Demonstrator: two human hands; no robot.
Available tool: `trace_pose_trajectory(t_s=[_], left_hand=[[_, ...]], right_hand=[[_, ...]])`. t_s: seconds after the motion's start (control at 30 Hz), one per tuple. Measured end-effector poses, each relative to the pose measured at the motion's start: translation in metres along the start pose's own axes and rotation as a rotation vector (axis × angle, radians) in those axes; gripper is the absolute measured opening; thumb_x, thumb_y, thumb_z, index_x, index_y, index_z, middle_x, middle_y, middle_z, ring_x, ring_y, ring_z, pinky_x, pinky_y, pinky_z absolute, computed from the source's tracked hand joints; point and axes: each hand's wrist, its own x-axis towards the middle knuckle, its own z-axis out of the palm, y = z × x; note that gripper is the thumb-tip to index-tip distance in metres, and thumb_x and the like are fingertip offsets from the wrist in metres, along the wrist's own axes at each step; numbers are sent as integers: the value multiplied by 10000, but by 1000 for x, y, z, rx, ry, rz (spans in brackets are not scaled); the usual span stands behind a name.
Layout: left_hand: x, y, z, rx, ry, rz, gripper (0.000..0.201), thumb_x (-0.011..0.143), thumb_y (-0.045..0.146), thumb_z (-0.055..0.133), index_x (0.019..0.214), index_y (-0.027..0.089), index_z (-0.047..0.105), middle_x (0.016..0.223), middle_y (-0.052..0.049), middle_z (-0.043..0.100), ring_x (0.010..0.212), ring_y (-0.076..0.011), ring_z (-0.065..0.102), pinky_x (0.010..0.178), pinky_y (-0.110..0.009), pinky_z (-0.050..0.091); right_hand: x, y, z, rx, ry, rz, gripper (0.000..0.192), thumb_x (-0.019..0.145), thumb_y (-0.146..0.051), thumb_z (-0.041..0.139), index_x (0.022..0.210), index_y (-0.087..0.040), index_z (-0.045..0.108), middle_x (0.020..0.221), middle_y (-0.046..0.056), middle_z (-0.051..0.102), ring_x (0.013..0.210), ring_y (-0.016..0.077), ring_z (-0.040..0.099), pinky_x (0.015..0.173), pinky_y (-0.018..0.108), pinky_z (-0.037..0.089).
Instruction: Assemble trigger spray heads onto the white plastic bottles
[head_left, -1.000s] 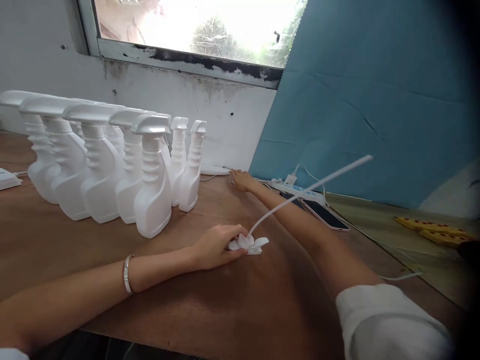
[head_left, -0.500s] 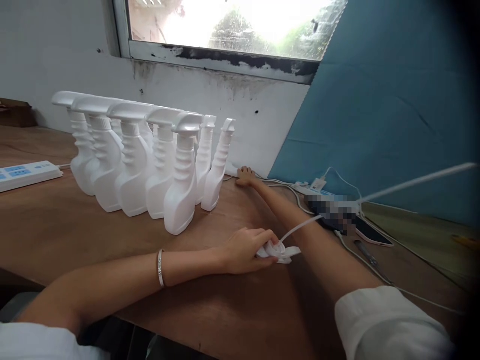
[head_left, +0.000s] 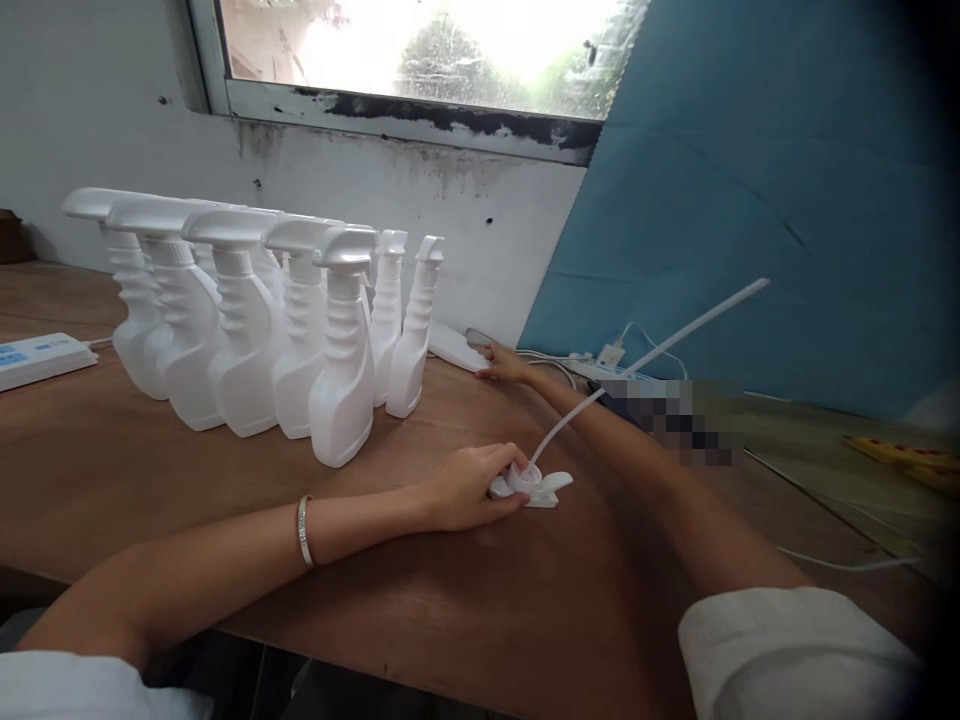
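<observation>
Trigger sprayer head (head_left: 529,486): lies on the wooden surface (head_left: 112,470), pinned under the left fingers, its long white dip tube (head_left: 660,350) slanting up and to the right over the right forearm.
Left hand (head_left: 469,487): closed around the sprayer head, wrist with a bracelet (head_left: 303,530) resting on the surface.
Right hand (head_left: 506,365): stretched far forward, fingers flat on a white flat object (head_left: 457,348) by the wall; whether it grips anything I cannot tell.
Change: half a second ago the dip tube pointed lower and farther right; it now stands steeper, so the head has been turned slightly in the grip, while the right hand has stayed out at the wall.
Beyond the left hand: a row of white spray bottles (head_left: 341,370), capped and upright.
Far left: a power strip (head_left: 37,355).
Right of the right hand: cables and a charger (head_left: 611,355) against the blue board (head_left: 750,200).
</observation>
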Motion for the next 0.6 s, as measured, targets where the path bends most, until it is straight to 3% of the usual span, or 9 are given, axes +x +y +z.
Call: trace_pose_trajectory(t_s=[0.23,0.33,0.47,0.6], left_hand=[[0,1,2,-17,-14,-58,219,767,277,543,969,196,513,860,-2,610,684,-118,537,618,-206,387],[1,1,3,-12,-28,-71,215,772,264,523,977,199,521,852,0,606,667,-114,526,609,-206,380],[2,0,4,-2,-36,-86,225,775,272,504,987,197,513,814,5,591,635,-112,496,581,-204,361],[1,3,2,-2,-47,-80,228,774,266,489,988,190,511,804,-1,578,626,-112,475,577,-202,357]], right_hand=[[-76,4,-35,417,51,38,318,717,-460,590,747,-144,584,658,22,572,577,128,503,545,273,449],[-96,-15,-64,613,165,7,370,729,-533,520,774,-168,558,668,26,567,523,109,460,503,266,446],[-130,-63,-133,830,368,-121,411,792,-601,387,904,-232,528,844,9,573,629,86,505,644,236,494],[-191,-112,-184,1119,660,-430,216,813,-423,526,815,-220,598,916,4,563,835,88,572,853,197,465]])
